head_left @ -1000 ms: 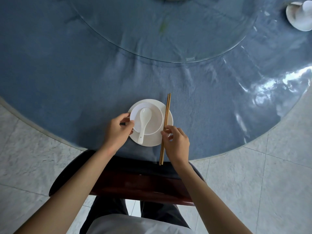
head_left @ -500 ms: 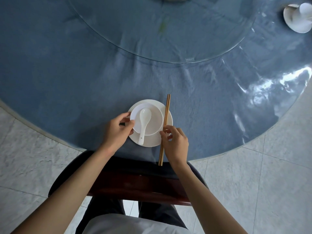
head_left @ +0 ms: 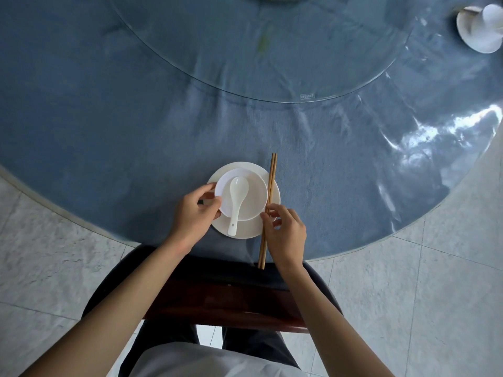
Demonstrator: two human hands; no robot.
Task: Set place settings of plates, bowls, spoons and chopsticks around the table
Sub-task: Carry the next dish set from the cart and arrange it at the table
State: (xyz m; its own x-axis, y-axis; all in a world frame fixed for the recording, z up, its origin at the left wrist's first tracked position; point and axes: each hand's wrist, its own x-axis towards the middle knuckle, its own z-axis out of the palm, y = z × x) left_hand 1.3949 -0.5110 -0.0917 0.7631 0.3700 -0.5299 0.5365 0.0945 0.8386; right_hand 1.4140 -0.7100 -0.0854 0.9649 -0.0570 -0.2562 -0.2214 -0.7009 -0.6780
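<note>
Head view: left hand (head_left: 194, 213) curled at the near-left rim of the bowl (head_left: 251, 201), thumb and fingers pinching that rim, probably to steady or centre the bowl on the plate (head_left: 268, 227). Right hand (head_left: 284, 231) pinching the chopsticks (head_left: 268, 205) between thumb and forefinger near their middle, other fingers loosely bent, likely squaring the pair up along the plate's right side. Chopsticks lying together across the plate's right rim, far tips past the plate, near ends overhanging the table (head_left: 136, 118) edge above the dark chair (head_left: 217, 289).

White throughout: shallow round plate near the table's front edge, smaller bowl seated on it slightly left of centre, spoon (head_left: 236, 202) resting in the bowl with handle out over the near rim. Chopsticks slim, brown, straight. Setting apparently complete bar final alignment.
</note>
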